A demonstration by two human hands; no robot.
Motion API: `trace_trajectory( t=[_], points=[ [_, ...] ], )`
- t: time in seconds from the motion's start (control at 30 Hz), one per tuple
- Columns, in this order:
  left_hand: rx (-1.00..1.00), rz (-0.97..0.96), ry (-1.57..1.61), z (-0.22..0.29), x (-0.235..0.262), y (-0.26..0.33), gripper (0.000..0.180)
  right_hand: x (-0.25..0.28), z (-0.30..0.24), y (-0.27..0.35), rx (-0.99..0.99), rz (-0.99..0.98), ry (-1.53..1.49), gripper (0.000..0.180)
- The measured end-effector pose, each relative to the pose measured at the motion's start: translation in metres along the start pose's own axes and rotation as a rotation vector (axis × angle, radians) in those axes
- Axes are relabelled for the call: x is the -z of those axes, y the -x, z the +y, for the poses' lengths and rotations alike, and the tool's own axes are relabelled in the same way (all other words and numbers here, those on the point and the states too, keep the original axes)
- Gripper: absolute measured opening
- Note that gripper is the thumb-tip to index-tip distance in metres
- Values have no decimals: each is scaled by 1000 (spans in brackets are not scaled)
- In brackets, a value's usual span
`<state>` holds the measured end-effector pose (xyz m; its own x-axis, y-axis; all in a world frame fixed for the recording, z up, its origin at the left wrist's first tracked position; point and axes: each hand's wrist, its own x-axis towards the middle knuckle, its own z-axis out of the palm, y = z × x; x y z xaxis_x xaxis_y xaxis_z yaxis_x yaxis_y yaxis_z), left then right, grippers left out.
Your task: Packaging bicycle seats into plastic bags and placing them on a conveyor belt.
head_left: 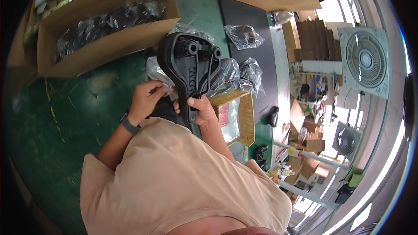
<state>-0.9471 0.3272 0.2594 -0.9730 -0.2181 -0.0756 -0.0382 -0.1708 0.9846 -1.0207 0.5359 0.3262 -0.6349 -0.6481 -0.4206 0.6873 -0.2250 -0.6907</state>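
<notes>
A black bicycle saddle (193,70) is held up in front of me, its underside with rails and springs facing me and its narrow nose pointing down. My right hand (203,109) grips that nose, with the thumb on top. Just left of the saddle, my left hand (147,97) pinches a clear plastic bag (157,72) between thumb and fingertips. The bag hangs partly behind the saddle, so how far it reaches is hidden.
At the far left a cardboard box (111,39) holds several bagged black items. Bagged saddles (244,37) lie on the dark tabletop (267,69). A yellow-edged bin (247,122) with plastic bags stands by my right forearm. Another black saddle (273,116) rests farther right.
</notes>
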Motion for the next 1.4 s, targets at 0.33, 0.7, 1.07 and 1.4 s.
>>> trace_trajectory(
  t=[0.33, 0.7, 1.07, 1.4],
  points=[
    [107, 40, 527, 42, 38, -116, 24, 104, -93, -40, 257, 44, -116, 52],
    [267, -479, -110, 62, -59, -261, 48, 189, -185, -51, 397, 21, -92, 55],
    [483, -664, -204, 32, -62, -343, 19, 164, -153, -30, 595, 792, 63, 51],
    [373, -1043, -153, -14, -76, -308, 15, 35, -70, -64, 403, 561, -399, 56]
  ],
)
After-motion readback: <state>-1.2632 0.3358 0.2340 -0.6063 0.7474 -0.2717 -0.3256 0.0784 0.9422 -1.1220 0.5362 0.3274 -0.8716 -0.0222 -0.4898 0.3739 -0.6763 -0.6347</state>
